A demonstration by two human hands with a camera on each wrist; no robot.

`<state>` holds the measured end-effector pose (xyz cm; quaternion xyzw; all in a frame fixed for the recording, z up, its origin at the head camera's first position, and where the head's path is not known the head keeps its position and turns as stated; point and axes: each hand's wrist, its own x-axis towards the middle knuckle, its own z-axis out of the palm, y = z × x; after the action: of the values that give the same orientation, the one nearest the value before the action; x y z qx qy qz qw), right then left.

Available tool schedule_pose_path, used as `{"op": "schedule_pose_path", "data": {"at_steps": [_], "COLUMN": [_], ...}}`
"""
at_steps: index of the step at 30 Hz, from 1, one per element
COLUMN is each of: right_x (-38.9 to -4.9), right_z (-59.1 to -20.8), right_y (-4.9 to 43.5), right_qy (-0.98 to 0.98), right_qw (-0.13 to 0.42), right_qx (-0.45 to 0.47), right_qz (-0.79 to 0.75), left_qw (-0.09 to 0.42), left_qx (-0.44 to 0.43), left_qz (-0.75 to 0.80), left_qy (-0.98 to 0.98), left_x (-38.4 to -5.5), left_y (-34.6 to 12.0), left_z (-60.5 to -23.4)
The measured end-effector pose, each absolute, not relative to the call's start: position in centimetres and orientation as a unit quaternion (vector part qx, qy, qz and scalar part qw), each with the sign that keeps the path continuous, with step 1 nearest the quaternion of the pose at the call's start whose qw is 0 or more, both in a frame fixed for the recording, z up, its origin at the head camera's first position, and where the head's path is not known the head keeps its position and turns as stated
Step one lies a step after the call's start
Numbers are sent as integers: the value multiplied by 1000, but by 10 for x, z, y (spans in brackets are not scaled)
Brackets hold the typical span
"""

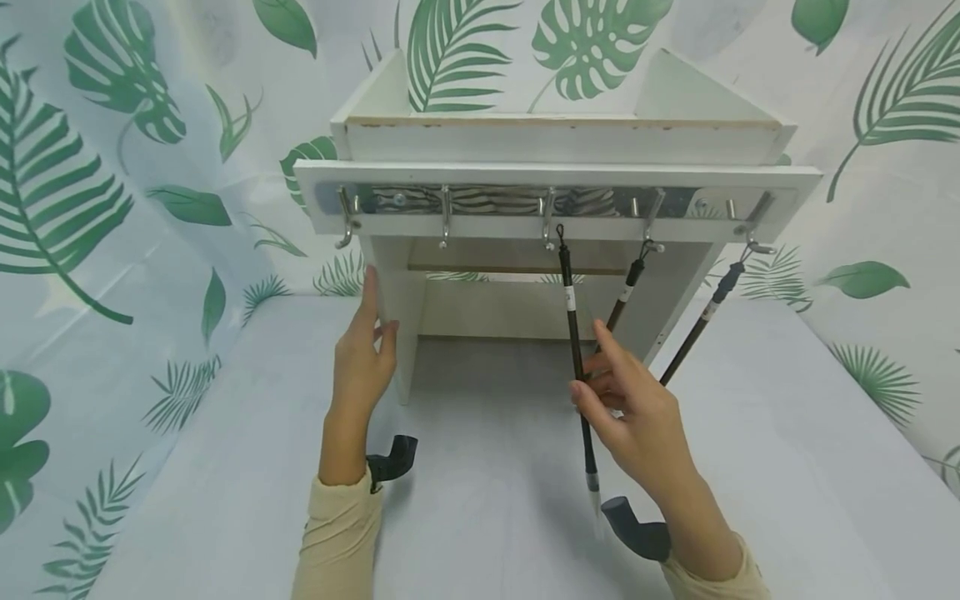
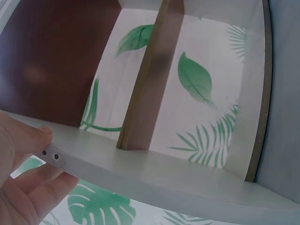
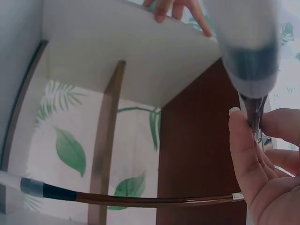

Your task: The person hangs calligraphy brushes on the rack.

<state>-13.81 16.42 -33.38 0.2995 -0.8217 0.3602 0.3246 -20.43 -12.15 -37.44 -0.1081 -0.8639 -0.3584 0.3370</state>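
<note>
Behind everything spreads a white backdrop cloth printed with green leaves (image 1: 465, 54), and below it lies the pale white bench (image 1: 487, 467). On that bench stands a white open-fronted board shelf unit (image 1: 562, 143); across its upper front runs a long white board rail with a shiny metal strip (image 1: 495, 176). At my left is the unit's flat white side panel (image 1: 395, 342), and my left grip (image 1: 362, 354) pinches its front edge, thumb on the inner face and fingers on the outer.

My right grip (image 1: 637, 408) is closed round a slim dark-handled brush with white bristles (image 1: 573, 333), thumb in front and fingers behind, the index finger extended upward. I have it about midway along its length: the looped end rises above my fingers, the bristles point down below them. Just right of it, partly behind my hand, hangs a second, brown-handled brush (image 1: 626, 293), and farther right a third dark brush (image 1: 708, 312). The loop of mine, a small dark cord (image 1: 559, 229), sits right beside the middle metal hook (image 1: 548, 218); I cannot tell whether it is caught there.
</note>
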Motion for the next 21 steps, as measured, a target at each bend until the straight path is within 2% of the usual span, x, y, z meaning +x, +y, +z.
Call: {"op": "schedule_pose_path", "data": {"at_steps": [9, 21], "right_x": [-139, -137], "right_z": [-335, -330], "right_y": [165, 168], "right_qy": [-803, -794], "right_qw": [350, 343], "right_qx": [314, 330], "right_qz": [366, 377], "left_qw": [328, 330], "left_qx": [-104, -106], "left_qz": [-366, -365], "left_qy": [-865, -864], "left_x": [-204, -203], "left_y": [-121, -121], "left_z": [-373, -373]}}
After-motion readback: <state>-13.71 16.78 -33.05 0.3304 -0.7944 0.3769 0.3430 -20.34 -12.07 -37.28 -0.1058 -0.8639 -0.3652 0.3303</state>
